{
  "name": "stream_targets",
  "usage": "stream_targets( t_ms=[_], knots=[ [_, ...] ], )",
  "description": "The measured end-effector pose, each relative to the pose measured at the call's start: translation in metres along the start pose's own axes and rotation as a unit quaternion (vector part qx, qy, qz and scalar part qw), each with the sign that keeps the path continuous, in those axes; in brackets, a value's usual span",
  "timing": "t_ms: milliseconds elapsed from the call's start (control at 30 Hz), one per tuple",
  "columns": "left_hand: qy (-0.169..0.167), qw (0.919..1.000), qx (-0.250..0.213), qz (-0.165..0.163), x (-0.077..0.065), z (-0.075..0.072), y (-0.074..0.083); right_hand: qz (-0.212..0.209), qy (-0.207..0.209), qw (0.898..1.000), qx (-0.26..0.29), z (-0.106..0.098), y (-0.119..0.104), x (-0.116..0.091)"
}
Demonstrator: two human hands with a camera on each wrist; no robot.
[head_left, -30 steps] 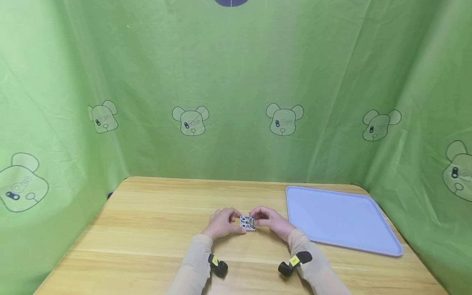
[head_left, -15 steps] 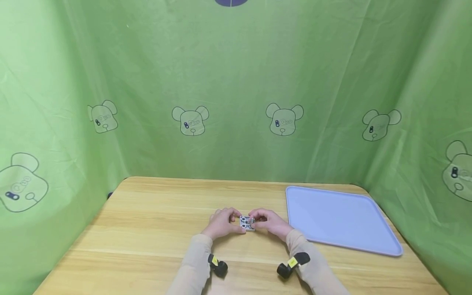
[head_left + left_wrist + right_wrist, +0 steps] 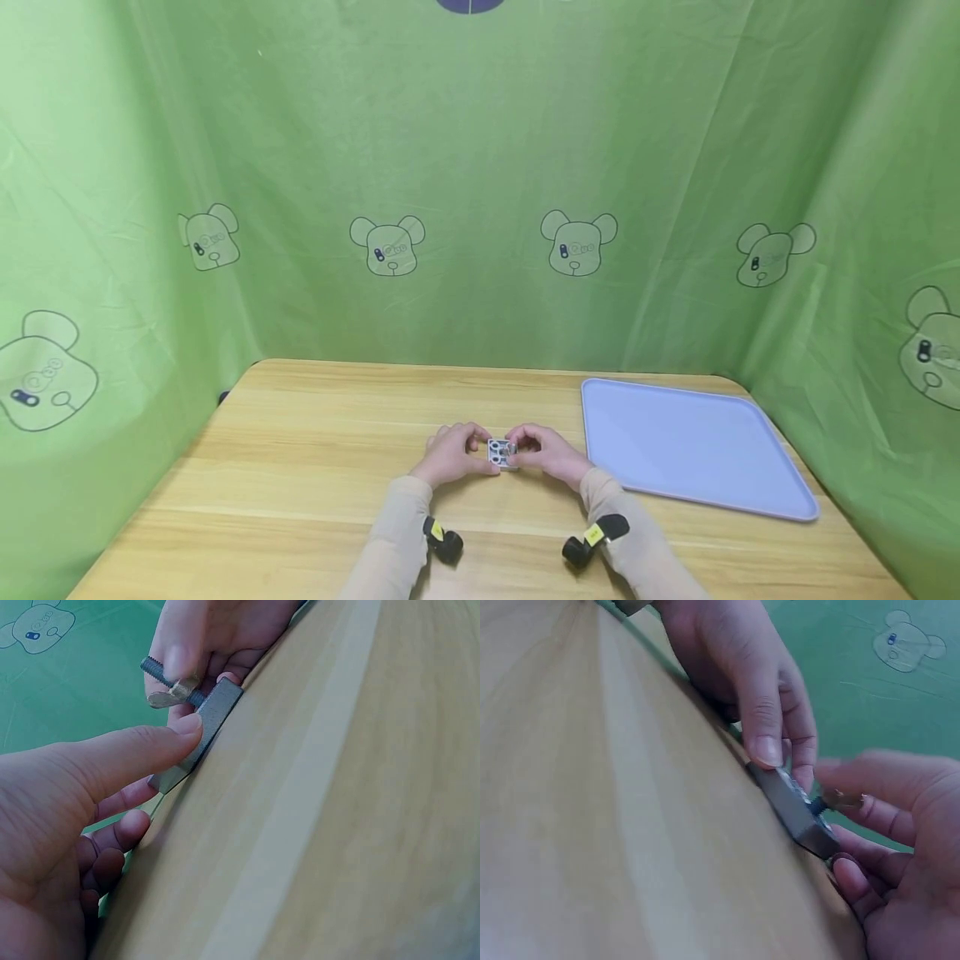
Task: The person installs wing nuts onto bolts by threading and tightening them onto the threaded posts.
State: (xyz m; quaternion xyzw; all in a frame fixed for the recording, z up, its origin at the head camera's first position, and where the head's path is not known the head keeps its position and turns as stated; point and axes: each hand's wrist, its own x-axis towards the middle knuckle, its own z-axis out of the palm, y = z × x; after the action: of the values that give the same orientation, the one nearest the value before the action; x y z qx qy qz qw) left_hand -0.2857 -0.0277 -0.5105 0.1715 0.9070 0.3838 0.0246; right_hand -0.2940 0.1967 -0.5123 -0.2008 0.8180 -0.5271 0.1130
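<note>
A small square metal block point(image 3: 496, 457) with round holes lies flat on the table in front of the person. My left hand point(image 3: 450, 456) grips its left side between thumb and fingers. A dark threaded bolt point(image 3: 152, 668) rises from the block's top face and carries a brass-coloured wing nut point(image 3: 172, 695). My right hand point(image 3: 551, 454) pinches the wing nut, its thumb blurred in the left wrist view. In the right wrist view the wing nut point(image 3: 845, 799) shows partly between the right thumb and fingers, close above the block point(image 3: 789, 808).
To the right on the wooden table point(image 3: 315, 483) lies a pale purple tray point(image 3: 690, 450) with a low rim. Green curtains point(image 3: 480, 317) with bear-head prints stand behind the table and at both sides. A wrist camera point(image 3: 444, 542) sits on each sleeve.
My right hand has shifted slightly left, and its fingers have come over the block onto the wing nut. The left hand and the block stay in place.
</note>
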Motion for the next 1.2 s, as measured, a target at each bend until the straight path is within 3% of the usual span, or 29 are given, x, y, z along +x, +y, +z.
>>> stream_targets(
  t_ms=[200,333,633,1200],
  knots=[
    [0.002,1.0,-0.001,0.0,0.0007,0.0004,-0.001,-0.004,-0.02,0.998,0.067,-0.0075,0.0015,-0.0016],
    [0.003,1.0,-0.001,0.0,0.0005,0.0007,-0.0009,-0.001,-0.025,0.996,0.082,-0.0095,0.0028,-0.0013],
    [0.003,1.0,-0.002,0.003,-0.0003,-0.0002,0.0001,-0.027,-0.03,0.997,0.063,-0.0079,0.0033,0.0],
    [0.001,1.0,-0.001,0.002,-0.0006,-0.0004,0.0002,-0.016,-0.016,1.0,0.008,-0.002,0.0003,-0.001]
  ],
)
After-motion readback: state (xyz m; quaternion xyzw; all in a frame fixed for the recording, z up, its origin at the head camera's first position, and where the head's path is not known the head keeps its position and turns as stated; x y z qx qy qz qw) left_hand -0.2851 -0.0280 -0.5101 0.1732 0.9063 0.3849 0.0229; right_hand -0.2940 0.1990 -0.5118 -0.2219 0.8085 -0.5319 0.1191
